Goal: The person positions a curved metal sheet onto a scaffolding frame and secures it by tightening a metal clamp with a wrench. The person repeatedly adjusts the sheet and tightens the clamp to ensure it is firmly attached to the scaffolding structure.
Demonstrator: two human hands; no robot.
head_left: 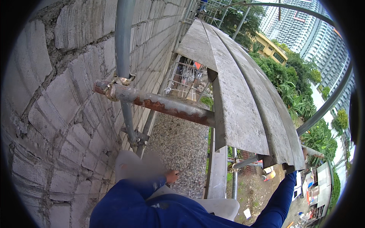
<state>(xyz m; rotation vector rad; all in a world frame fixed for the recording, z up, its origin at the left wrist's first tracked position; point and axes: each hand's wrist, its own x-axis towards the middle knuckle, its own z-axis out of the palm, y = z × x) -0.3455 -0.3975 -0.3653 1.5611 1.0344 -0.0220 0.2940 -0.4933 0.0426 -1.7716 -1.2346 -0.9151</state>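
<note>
My left hand (pixel 172 176) is closed low in front of my body, beside the block wall. A thin dark rod-like thing (pixel 184 169) sticks out from its fingers; its kind is too small to tell. On the right, my blue-sleeved arm reaches out to the near end of the grey metal scaffold planks (pixel 243 125). Only a sliver of my right hand (pixel 304 152) shows at the outer plank edge, and its fingers are hidden. The planks lie side by side and run away from me. A rusty horizontal pipe (pixel 171 108) meets their inner side.
A rough grey block wall (pixel 72 98) rises at left, with an upright scaffold pipe (pixel 125 45) clamped near it. Below lie a gravelly surface (pixel 176 144) and a littered yard (pixel 253 190). A curved-looking rail (pixel 327 102) crosses at right, before trees and tall buildings.
</note>
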